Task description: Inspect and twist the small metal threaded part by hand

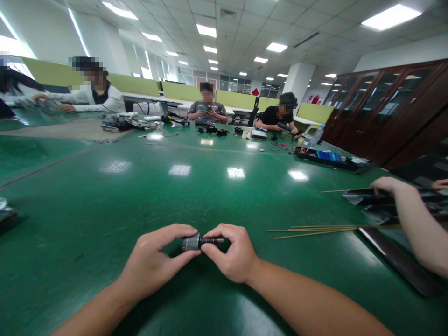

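Observation:
A small grey cylindrical motor point(191, 242) with a dark ribbed shaft lies sideways between my two hands, just above the green table point(168, 196). My left hand point(159, 254) grips the motor's body between thumb and fingertips. Thumb and index finger of my right hand point(233, 252) pinch the shaft close to where it leaves the body. The shaft's thin metal tip points right, inside the curve of the right fingers. Whether a separate part sits on the shaft, I cannot tell.
Thin brass-coloured rods point(297, 229) and dark metal channels point(395, 252) lie at right, under another person's arm point(416, 224). A black tray with blue items point(325, 156) stands farther back. Several people sit around the table. A clear-wrapped item point(5, 210) is at the left edge.

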`<action>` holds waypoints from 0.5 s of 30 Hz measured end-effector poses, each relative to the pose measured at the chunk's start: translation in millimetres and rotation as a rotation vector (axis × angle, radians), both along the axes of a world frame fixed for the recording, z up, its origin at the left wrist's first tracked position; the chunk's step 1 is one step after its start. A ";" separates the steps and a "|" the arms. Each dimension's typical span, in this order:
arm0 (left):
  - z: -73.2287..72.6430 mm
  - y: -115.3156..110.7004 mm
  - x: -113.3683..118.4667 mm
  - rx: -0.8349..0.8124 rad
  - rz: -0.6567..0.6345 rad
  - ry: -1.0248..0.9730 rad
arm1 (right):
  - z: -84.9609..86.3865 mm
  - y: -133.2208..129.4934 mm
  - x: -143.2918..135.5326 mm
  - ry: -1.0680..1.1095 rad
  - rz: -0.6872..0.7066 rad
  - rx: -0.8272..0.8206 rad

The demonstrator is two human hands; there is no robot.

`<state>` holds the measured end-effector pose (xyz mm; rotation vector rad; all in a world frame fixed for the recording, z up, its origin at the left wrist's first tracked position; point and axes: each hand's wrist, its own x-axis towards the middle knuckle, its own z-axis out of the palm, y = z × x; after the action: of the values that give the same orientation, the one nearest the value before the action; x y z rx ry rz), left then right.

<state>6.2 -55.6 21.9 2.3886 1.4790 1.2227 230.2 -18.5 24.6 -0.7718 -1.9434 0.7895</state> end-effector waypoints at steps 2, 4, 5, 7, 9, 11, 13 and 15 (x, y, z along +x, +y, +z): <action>0.4 0.6 0.2 -0.001 0.001 0.002 | 0.5 0.0 0.1 -0.002 -0.004 -0.001; 0.8 0.7 0.3 0.000 0.000 0.005 | 1.1 -0.4 0.3 -0.006 -0.006 -0.003; 1.1 0.6 0.4 0.000 -0.002 0.005 | 1.5 -0.6 0.4 -0.007 -0.006 -0.004; 1.7 0.2 0.7 0.001 -0.003 0.000 | 2.1 -1.1 0.6 -0.011 -0.006 -0.006; 2.1 -0.3 1.0 -0.003 -0.005 -0.005 | 2.6 -1.4 0.8 -0.011 -0.009 -0.006; 2.1 -0.8 1.1 -0.009 -0.008 -0.007 | 3.0 -1.4 0.9 -0.010 -0.009 -0.005; 1.8 -0.9 1.1 -0.010 -0.009 -0.006 | 3.1 -1.1 0.9 -0.009 -0.008 -0.002; 1.5 -0.7 0.9 -0.007 -0.009 -0.004 | 3.0 -0.9 0.8 -0.009 -0.009 -0.002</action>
<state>7.1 -56.4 23.3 2.3845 1.4677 1.2174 231.1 -19.3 27.5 -0.7868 -1.9463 0.7838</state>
